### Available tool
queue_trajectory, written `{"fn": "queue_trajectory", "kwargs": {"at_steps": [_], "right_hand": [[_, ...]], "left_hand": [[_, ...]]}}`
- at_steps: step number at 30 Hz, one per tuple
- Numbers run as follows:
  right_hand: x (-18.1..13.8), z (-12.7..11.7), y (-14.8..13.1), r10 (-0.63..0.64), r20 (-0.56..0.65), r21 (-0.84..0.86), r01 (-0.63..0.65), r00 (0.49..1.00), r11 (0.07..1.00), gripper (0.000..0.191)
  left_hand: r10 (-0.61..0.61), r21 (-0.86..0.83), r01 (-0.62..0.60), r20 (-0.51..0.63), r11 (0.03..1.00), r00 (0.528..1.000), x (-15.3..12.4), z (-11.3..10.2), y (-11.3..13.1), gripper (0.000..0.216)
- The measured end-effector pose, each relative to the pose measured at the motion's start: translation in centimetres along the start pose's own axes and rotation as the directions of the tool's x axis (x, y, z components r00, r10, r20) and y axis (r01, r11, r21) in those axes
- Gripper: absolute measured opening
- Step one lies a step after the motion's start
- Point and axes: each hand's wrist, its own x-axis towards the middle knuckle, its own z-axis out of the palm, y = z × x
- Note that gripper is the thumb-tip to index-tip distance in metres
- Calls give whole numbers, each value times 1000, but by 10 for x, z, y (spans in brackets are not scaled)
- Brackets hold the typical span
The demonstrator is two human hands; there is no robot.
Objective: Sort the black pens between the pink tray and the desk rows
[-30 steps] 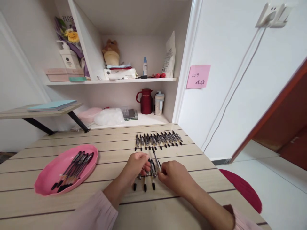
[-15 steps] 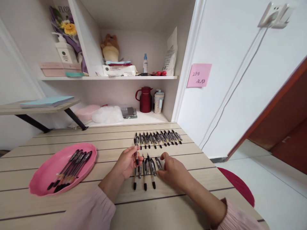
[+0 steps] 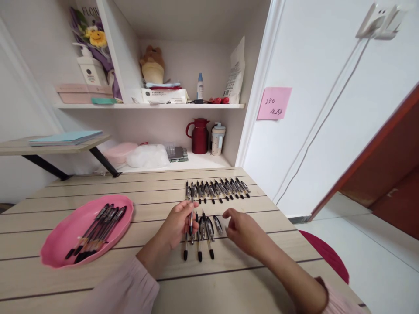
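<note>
My left hand (image 3: 181,220) is closed around an uncapped gel pen (image 3: 191,216), its tip pointing away from me. My right hand (image 3: 244,231) is just right of a loose pen cap (image 3: 218,225), apart from it, with its fingers curled but spread and nothing visible in them. Between the hands lies a front row of uncapped pens (image 3: 211,253) with clear caps (image 3: 209,229) beside them. Part of that row is hidden behind my left fingers. Farther back, several more black pens and caps (image 3: 225,189) lie side by side in a long row.
A pink scalloped tray (image 3: 54,244) on the left holds several capped pens (image 3: 98,233). Behind the wooden table (image 3: 131,288) is a shelf with a red jug (image 3: 199,137) and a cup (image 3: 218,139). A small raised stand (image 3: 16,147) is at the back left.
My left hand has turned the pen more upright in view and shifted slightly right. My right hand has drawn a little to the right, away from the loose cap.
</note>
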Motion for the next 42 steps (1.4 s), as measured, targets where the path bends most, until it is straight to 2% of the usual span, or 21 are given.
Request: {"fn": "queue_trajectory", "kwargs": {"at_steps": [2,3,6,9,12,17,27,36,42], "right_hand": [[17,-9,-3,-22,-59,248,36,998,968,15],[28,-11,-4,-4,-77,395,35,997,918,13],[63,-9,-11,113,-94,786,4,989,618,18],[88,-1,-18,175,-65,936,0,982,351,25],[99,7,-21,181,-51,971,7,982,237,28],[105,14,-21,133,-20,970,-14,991,243,28],[103,21,-25,90,11,936,-42,996,350,25],[98,20,-22,28,112,939,-115,993,323,27],[93,25,-23,44,95,943,-104,994,315,30]], "left_hand": [[59,111,-59,1,992,998,2,2,-2,29],[89,164,-87,-7,983,996,4,3,-3,30],[166,271,-148,-42,951,985,13,3,-7,34],[230,330,-194,-72,924,971,22,-2,-9,37],[269,377,-222,-76,899,960,27,-8,-9,39],[274,407,-223,-70,886,959,26,-13,-5,40],[315,474,-258,-44,842,948,26,-14,-6,36],[356,495,-279,-66,823,932,20,-9,-3,30],[457,552,-346,-72,759,886,15,-6,-4,27]]}}
